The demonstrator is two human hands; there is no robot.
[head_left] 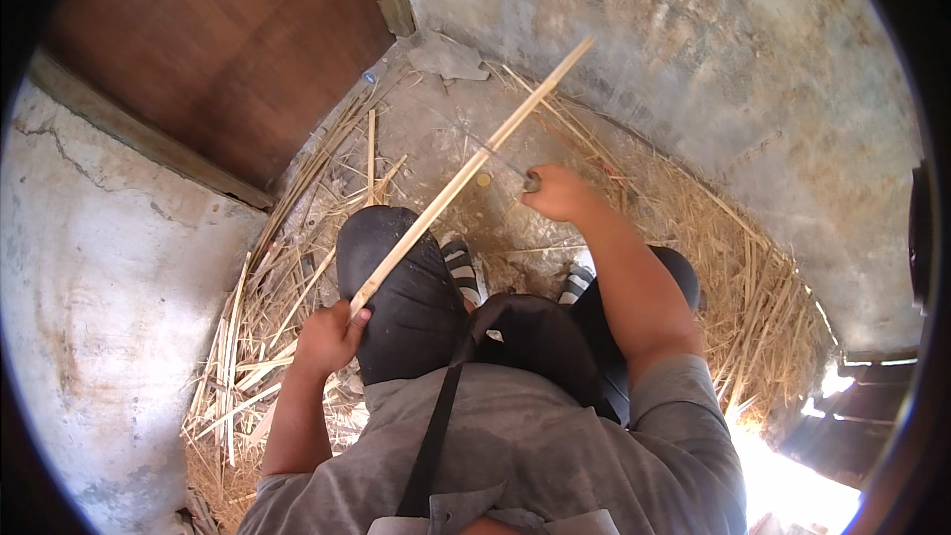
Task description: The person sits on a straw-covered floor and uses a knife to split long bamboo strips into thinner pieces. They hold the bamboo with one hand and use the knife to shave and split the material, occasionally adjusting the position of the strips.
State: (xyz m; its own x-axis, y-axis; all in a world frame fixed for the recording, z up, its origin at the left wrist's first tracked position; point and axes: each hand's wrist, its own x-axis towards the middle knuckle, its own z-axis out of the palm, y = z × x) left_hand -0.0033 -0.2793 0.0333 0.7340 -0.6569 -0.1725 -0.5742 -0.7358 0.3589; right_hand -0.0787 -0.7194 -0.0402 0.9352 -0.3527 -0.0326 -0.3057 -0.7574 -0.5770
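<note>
My left hand (330, 339) is closed around the lower end of a long, pale bamboo strip (426, 216). The strip slants up and away to the right, passing over my left knee, with its far end in the air near the back wall. My right hand (557, 193) grips the handle of a knife (512, 167). Its thin dark blade points up and left and meets the strip around the middle; whether it cuts in or only rests against it cannot be made out.
Split bamboo strips (233, 367) lie in a heap along the left wall. Shavings (713, 277) are piled along the right wall. A brown wooden door (228, 50) stands at the far left, and my striped sandals (461, 267) rest on the dirt floor between.
</note>
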